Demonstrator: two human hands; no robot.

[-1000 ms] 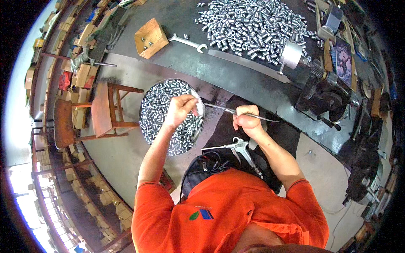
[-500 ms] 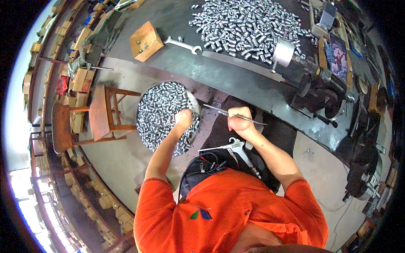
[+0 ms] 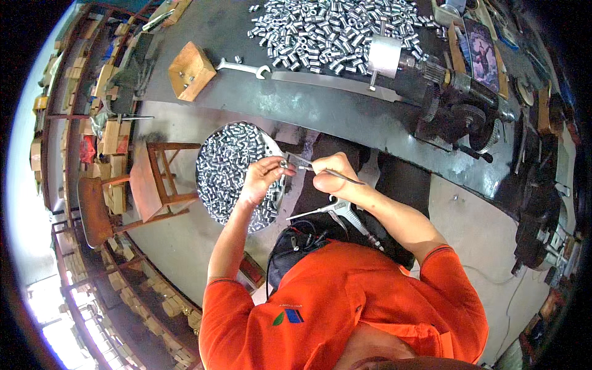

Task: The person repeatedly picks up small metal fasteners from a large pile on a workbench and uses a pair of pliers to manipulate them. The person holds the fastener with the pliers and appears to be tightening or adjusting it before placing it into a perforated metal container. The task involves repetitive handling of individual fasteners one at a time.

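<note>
Our left hand (image 3: pixel 262 179) pinches a small metal sleeve (image 3: pixel 283 164) above the round tray's (image 3: pixel 270 143) right edge; our right hand (image 3: pixel 333 176) is closed around a thin metal rod (image 3: pixel 320 169) touching it.

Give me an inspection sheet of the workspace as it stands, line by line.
Surface: dark metal workbench, worn, bare along the near edge.
Job's things: round tray of small silver metal sleeves at the person's left; one small silver sleeve and a thin metal rod in hand.
Clutter: heap of loose silver sleeves, wooden block, steel spanner, long flat steel blade, black bench machine.
Grips: left hand pinches the sleeve; right hand holds the rod, tip at the sleeve.
Cables: black leads on the lap beside a silver air blow gun.
Surroundings: wooden stool, wooden racks at left.
</note>
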